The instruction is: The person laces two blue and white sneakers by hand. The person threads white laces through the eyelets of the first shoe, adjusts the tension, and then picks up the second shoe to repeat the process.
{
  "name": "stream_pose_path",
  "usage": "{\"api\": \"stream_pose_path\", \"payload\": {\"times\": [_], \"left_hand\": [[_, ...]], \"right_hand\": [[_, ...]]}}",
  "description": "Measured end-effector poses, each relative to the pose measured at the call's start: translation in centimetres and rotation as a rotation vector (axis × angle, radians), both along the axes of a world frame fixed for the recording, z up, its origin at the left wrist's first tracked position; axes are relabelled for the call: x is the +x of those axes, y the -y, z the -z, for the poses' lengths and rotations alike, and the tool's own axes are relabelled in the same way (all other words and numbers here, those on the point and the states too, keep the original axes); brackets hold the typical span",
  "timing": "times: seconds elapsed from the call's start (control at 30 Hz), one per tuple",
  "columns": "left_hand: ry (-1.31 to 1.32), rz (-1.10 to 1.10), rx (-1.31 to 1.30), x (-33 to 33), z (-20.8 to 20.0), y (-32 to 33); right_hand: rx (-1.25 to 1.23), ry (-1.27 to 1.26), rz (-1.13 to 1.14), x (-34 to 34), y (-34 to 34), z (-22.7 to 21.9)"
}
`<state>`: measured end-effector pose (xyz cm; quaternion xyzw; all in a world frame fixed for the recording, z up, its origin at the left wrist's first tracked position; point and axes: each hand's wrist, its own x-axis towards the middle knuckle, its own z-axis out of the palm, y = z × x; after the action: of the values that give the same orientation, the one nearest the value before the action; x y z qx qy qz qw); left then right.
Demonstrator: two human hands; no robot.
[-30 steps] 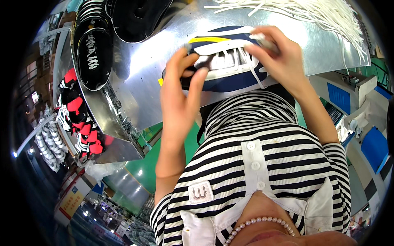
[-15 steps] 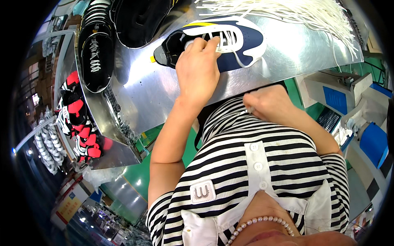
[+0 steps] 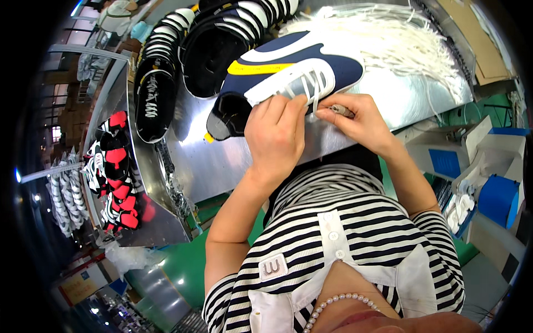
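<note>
A navy shoe (image 3: 294, 69) with a white side stripe and a yellow band lies on its side in the upper middle of the frame, resting on a shiny metal bench (image 3: 222, 161), with its white lacing panel turned toward the person, probably so the eyelets face the fingers. The left hand (image 3: 276, 133) sits just below it, fingers curled and pressed against the lacing panel, seemingly steadying the shoe rather than lifting it. The right hand (image 3: 358, 119), just right of the left, is closed in a pinch on a small grey-tipped piece (image 3: 342, 110); what that piece is cannot be made out, though a white lace (image 3: 315, 102) runs from the panel toward it. Behind the shoe, in the upper right of the frame, a loose heap of white laces (image 3: 400, 39) is spread within easy reach. Dark shoes (image 3: 222, 44) with white stripes stand in a row across the upper left, and another dark shoe (image 3: 152, 100) lies at the bench's left end. Red and black shoe parts (image 3: 119, 172) are stacked at the left edge.
</note>
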<state>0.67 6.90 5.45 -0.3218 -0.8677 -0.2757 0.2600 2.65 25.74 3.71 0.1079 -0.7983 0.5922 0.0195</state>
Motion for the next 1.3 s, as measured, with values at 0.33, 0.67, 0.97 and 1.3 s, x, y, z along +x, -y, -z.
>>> {"api": "stream_pose_path", "payload": {"times": [0.33,0.67,0.97,1.3], "left_hand": [[-0.085,0.026,0.073,-0.1,-2.8,0.2],[0.085,-0.015,0.105,-1.4,-1.0,1.2],[0.397,0.013,-0.171,-1.9,5.8,1.2],[0.753,0.157,-0.092,-3.8,5.4,2.1]], "right_hand": [[-1.23,0.392,-0.791,-0.7,1.5,2.2],[-0.896,0.748,-0.447,4.4,2.4,-1.8],[-0.23,0.453,-0.08,1.4,0.2,0.6],[-0.029,-0.08,0.127,-3.8,1.1,6.9]]}}
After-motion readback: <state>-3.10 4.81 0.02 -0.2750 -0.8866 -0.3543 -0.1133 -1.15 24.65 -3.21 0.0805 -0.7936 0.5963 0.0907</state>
